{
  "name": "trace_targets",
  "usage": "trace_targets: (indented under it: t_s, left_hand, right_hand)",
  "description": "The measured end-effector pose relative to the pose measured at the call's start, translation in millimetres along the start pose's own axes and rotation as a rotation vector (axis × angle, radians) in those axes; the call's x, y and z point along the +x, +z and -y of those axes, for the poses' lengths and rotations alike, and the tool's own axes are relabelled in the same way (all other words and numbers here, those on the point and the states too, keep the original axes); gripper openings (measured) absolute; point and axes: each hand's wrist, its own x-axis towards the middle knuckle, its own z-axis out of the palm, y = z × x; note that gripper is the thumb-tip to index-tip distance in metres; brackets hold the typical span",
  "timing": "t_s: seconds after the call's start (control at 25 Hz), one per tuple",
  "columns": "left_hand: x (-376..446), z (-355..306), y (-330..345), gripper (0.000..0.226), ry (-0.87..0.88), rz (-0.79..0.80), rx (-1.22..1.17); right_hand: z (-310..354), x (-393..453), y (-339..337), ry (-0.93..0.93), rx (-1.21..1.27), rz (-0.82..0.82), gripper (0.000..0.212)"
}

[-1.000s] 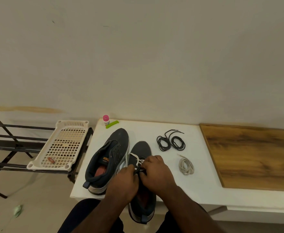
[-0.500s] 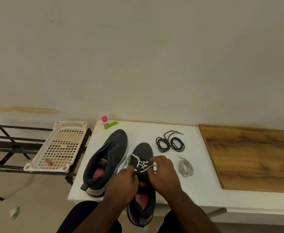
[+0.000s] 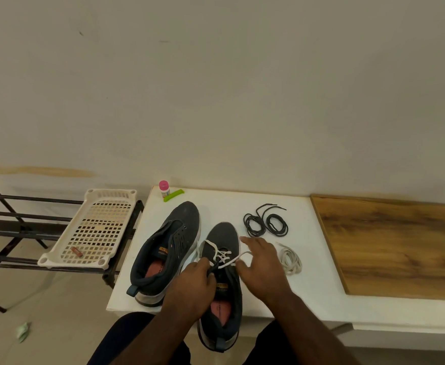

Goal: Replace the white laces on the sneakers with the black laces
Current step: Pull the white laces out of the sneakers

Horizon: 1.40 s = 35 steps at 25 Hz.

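Observation:
Two dark sneakers lie on the white table (image 3: 316, 293). The left sneaker (image 3: 168, 248) has no lace. The right sneaker (image 3: 222, 234) still carries a white lace (image 3: 222, 255) through its upper eyelets. My left hand (image 3: 192, 285) grips this shoe at the tongue, fingers curled. My right hand (image 3: 262, 264) sits at the shoe's right side and pinches a loose strand of the white lace, drawn out to the right. Two coiled black laces (image 3: 266, 223) lie beyond my right hand. A removed white lace (image 3: 291, 259) lies bundled to its right.
A pink-capped bottle (image 3: 164, 187) and a green stick (image 3: 174, 195) stand at the table's back left corner. A cream perforated tray (image 3: 94, 227) rests on a black metal rack (image 3: 13, 227) to the left. A wooden board (image 3: 390, 246) covers the table's right part.
My right hand has moved right, away from my left, pulling a strand of white lace out sideways. More of the lacing now shows. My left hand stays on the shoe.

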Motion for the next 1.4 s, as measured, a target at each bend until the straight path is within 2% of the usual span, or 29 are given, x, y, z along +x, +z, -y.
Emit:
trace_targets:
  t_s: [0.04,0.12,0.2,0.28,0.4,0.44,0.6,0.76,0.88,0.96,1.08,1.12,1.16,1.28,1.36,1.4]
  left_hand:
    - [0.2,-0.6,0.3,0.009,0.008,0.005,-0.004]
    - [-0.7,-0.8,-0.3,0.009,0.013,0.012,-0.001]
    - [-1.3,1.5,-0.6,0.009,-0.001,0.004,-0.015]
    - [-1.0,1.7,-0.3,0.010,-0.007,-0.008,-0.013]
    - [-0.6,-0.1,1.0,0.012,-0.008,-0.003,-0.009]
    - [-0.1,-0.6,1.1,0.012,-0.006,-0.003,-0.009]
    - [-1.1,0.8,2.8,0.014,0.011,-0.008,-0.023]
    - [0.5,-0.7,1.8,0.014,0.014,0.000,-0.020]
    - [0.9,-1.3,1.6,0.012,0.018,0.006,-0.016]
    - [-0.1,-2.1,2.8,0.011,0.008,-0.008,-0.003]
    - [-1.1,-1.8,3.8,0.010,-0.001,-0.013,0.001]
    - [-1.0,-1.8,2.9,0.010,-0.004,-0.013,-0.007]
    - [-0.7,-1.3,2.2,0.009,-0.007,-0.012,-0.013]
    - [-1.2,-2.6,2.6,0.008,0.006,-0.005,-0.004]
    - [-0.9,-3.9,3.1,0.008,0.016,0.009,0.001]
    - [-0.4,-3.9,3.7,0.008,0.026,0.012,-0.003]
  right_hand:
    - [10.3,-2.1,4.6,-0.069,-0.060,0.066,0.046]
    - [29.0,-5.8,19.0,-0.191,-0.274,0.146,0.038]
    - [36.3,-6.2,23.9,-0.213,-0.348,0.126,0.031]
    - [26.6,-3.9,18.6,-0.114,-0.262,0.018,0.025]
    - [0.1,-5.4,7.0,0.151,-0.131,-0.110,0.018]
    - [-2.3,-7.7,5.6,0.165,-0.096,-0.120,0.017]
    - [20.8,-14.9,14.7,-0.043,-0.146,0.048,0.037]
    - [42.3,-7.5,18.3,-0.120,-0.354,0.096,0.031]
    - [38.4,-6.7,15.9,-0.129,-0.348,0.100,0.026]
    - [27.6,-7.4,13.7,-0.063,-0.242,0.061,0.021]
    - [7.8,-2.6,6.7,0.319,0.164,-0.012,0.018]
    - [0.5,-2.2,3.6,0.406,0.245,-0.022,0.018]
    - [-4.9,-2.8,0.9,0.416,0.251,-0.011,0.017]
    - [-4.6,-8.4,-3.4,0.195,0.229,0.062,0.005]
    - [6.4,-9.9,2.1,0.033,0.138,0.139,0.019]
    - [14.0,-8.6,8.1,-0.035,0.007,0.169,0.024]
